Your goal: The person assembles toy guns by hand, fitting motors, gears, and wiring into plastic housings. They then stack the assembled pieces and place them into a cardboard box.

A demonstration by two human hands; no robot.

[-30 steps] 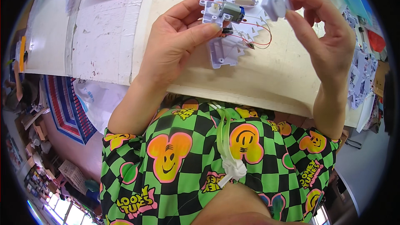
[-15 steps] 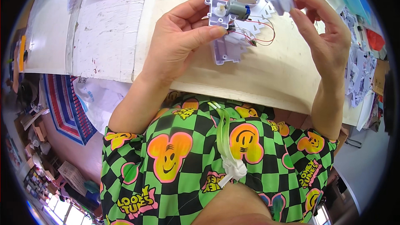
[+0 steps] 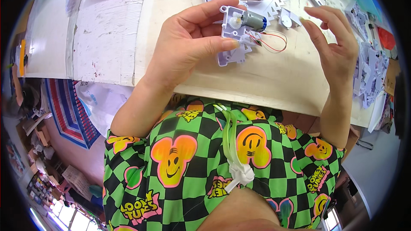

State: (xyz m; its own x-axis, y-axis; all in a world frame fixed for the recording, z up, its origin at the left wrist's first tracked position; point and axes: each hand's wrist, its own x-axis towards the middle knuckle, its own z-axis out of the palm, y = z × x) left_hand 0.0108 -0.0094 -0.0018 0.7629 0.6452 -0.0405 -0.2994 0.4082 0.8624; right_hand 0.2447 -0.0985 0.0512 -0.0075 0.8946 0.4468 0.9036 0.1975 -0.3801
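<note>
A left hand (image 3: pixel 182 40) held a boxy white plastic gear housing (image 3: pixel 231 33) above the pale tabletop (image 3: pixel 265 81), fingers pinching its edges; the right hand (image 3: pixel 336 42), fingers parted, hung near a small white plastic cover (image 3: pixel 286 19). A light grip, clear of the white toothed gears (image 3: pixel 235 20) and looping red wire (image 3: pixel 286 42), looked wisest. The housing's far side was hidden; thumb contact with the cover was unclear.
</note>
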